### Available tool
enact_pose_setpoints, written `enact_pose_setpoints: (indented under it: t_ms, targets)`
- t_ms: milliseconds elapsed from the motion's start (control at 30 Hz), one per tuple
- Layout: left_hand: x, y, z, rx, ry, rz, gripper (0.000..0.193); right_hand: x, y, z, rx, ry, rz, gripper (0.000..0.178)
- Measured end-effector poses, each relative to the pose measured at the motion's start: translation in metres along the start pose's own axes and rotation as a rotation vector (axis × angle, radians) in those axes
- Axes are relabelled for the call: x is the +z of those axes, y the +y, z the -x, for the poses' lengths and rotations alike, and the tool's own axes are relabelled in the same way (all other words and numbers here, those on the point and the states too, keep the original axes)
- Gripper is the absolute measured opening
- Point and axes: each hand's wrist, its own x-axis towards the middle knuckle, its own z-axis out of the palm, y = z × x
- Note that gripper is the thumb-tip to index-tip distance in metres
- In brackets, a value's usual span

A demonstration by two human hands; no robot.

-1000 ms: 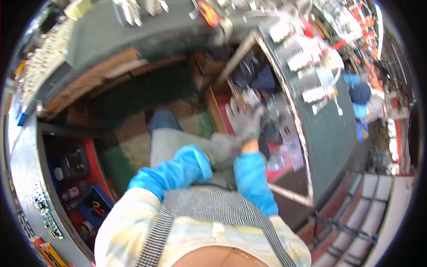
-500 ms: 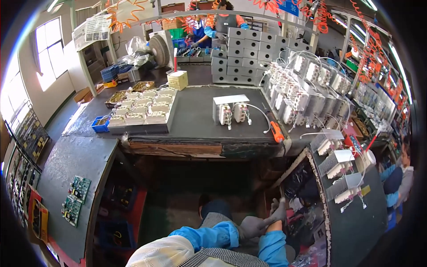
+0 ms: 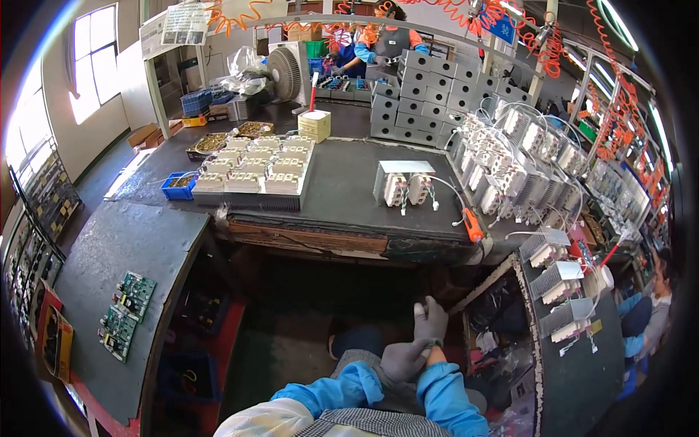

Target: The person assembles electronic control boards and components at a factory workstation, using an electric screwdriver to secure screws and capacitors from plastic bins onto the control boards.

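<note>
Both my hands are in grey work gloves, held low in front of my body beyond the blue sleeves. My left hand [image 3: 400, 361] is closed at my right wrist, with its fingers on the cuff of the right glove [image 3: 429, 341]. A strip of bare wrist shows between that cuff and the right sleeve [image 3: 450, 393]. My right hand [image 3: 431, 320] is raised, its fingers curled in, and nothing shows in it. Ahead on the bench, away from both hands, stands a finned heat sink with white modules [image 3: 405, 182] and a white cable.
An orange-handled screwdriver [image 3: 472, 224] lies at the bench's front edge. White module blocks [image 3: 251, 171] stand left, wired heat sinks [image 3: 520, 164] right, and grey boxes [image 3: 419, 102] behind. Green circuit boards [image 3: 127, 313] lie on the left side table; more heat sinks [image 3: 561, 284] line the right one.
My right hand has moved up and left and its fingers have curled in. The left hand has shifted slightly, staying at the right wrist. The view has turned a little left.
</note>
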Motion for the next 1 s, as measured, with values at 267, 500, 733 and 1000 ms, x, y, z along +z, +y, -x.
enact_pose_setpoints:
  t_ms: [267,500,733,1000]
  targets:
    - [-0.040,0.010,-0.016,-0.048,-0.121,-0.242,0.035,0.033,-0.001,0.017,-0.264,-0.688,0.659,0.026]
    - [-0.011,-0.002,-0.006,-0.147,-0.535,-0.478,0.036,0.078,0.089,0.051,0.069,-0.753,0.579,0.028]
    - [0.057,0.025,-0.051,-0.008,-0.999,-0.768,0.039,0.062,0.161,0.085,0.151,-0.691,0.415,0.026]
    - [0.154,-0.077,-0.068,-0.423,-0.470,-0.214,0.034,0.028,0.132,0.007,0.787,-0.230,0.187,0.024]
